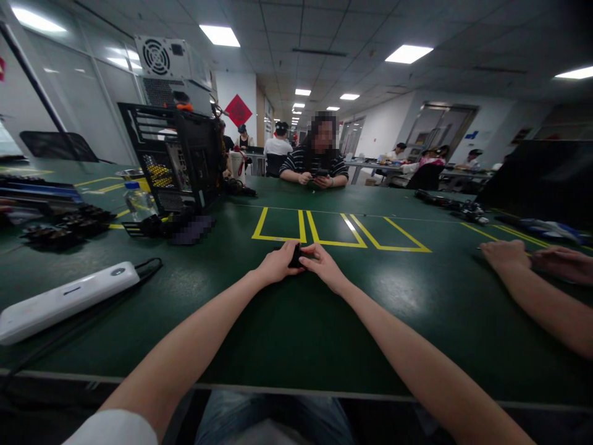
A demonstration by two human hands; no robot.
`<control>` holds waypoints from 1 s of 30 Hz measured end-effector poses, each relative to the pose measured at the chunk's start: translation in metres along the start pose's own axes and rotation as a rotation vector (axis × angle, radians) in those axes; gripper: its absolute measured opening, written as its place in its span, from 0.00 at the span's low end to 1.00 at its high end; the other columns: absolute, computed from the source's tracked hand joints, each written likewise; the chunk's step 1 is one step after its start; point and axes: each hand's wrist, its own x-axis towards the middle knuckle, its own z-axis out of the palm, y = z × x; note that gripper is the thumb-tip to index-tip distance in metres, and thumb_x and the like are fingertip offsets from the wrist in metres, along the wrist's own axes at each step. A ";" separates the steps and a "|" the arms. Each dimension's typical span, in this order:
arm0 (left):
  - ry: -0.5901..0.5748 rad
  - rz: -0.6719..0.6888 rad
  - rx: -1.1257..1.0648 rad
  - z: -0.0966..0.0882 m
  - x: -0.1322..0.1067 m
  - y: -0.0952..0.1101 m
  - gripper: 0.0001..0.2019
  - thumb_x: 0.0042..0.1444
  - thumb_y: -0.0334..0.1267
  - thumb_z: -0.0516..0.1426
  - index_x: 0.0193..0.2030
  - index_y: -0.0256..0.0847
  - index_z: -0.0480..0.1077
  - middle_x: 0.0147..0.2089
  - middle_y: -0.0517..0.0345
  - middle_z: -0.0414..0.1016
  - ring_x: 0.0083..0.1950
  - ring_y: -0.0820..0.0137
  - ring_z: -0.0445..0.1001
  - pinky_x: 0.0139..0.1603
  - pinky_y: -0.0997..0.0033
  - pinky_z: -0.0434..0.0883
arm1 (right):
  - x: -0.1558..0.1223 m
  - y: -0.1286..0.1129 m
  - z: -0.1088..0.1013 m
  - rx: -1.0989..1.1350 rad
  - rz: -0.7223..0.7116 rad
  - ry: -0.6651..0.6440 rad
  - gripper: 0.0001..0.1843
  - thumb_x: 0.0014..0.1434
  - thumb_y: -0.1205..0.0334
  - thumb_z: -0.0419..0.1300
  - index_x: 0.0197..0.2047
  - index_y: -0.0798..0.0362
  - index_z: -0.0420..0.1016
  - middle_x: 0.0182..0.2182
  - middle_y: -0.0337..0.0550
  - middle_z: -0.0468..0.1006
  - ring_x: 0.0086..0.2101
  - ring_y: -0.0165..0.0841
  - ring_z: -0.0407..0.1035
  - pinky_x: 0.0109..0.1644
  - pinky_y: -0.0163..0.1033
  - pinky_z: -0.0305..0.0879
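Both my arms reach forward over a dark green table (pixel 296 327). My left hand (pixel 278 263) and my right hand (pixel 323 264) meet at the table's middle, just in front of yellow marked boxes (pixel 340 233). Their fingers are closed together around a small black object (pixel 296 257), which is mostly hidden between them. I cannot make out what the object is.
A white power strip (pixel 62 301) lies at the left. An open black computer case (pixel 173 157), a water bottle (pixel 136 201) and black parts (pixel 65 225) stand at the back left. Another person's hands (pixel 532 258) rest at the right. A seated person (pixel 315 162) faces me across the table.
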 end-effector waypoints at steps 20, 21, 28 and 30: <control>-0.040 -0.022 -0.020 -0.003 0.000 0.001 0.30 0.47 0.45 0.54 0.54 0.42 0.45 0.55 0.48 0.55 0.46 0.61 0.67 0.41 0.64 0.66 | -0.002 -0.003 0.000 0.014 0.085 0.010 0.15 0.46 0.59 0.58 0.39 0.49 0.64 0.40 0.40 0.66 0.38 0.30 0.65 0.44 0.42 0.64; -0.033 -0.013 -0.019 -0.002 0.000 0.000 0.30 0.47 0.46 0.54 0.54 0.42 0.45 0.55 0.48 0.55 0.46 0.61 0.67 0.41 0.64 0.66 | -0.001 -0.003 0.000 0.014 0.094 0.023 0.14 0.46 0.58 0.57 0.39 0.49 0.64 0.40 0.40 0.66 0.37 0.30 0.65 0.42 0.41 0.65; -0.021 -0.024 0.015 0.000 0.001 0.000 0.31 0.46 0.45 0.55 0.53 0.42 0.45 0.54 0.47 0.56 0.46 0.60 0.68 0.41 0.64 0.66 | 0.003 0.001 -0.002 -0.014 0.084 0.018 0.17 0.47 0.58 0.57 0.42 0.49 0.63 0.42 0.42 0.66 0.37 0.30 0.65 0.40 0.40 0.65; -0.023 -0.036 0.019 -0.001 0.000 0.002 0.31 0.46 0.44 0.55 0.53 0.42 0.45 0.55 0.48 0.55 0.46 0.60 0.67 0.41 0.63 0.66 | 0.004 0.002 -0.003 -0.006 0.097 -0.001 0.17 0.47 0.59 0.57 0.41 0.49 0.63 0.42 0.42 0.66 0.36 0.30 0.66 0.40 0.40 0.65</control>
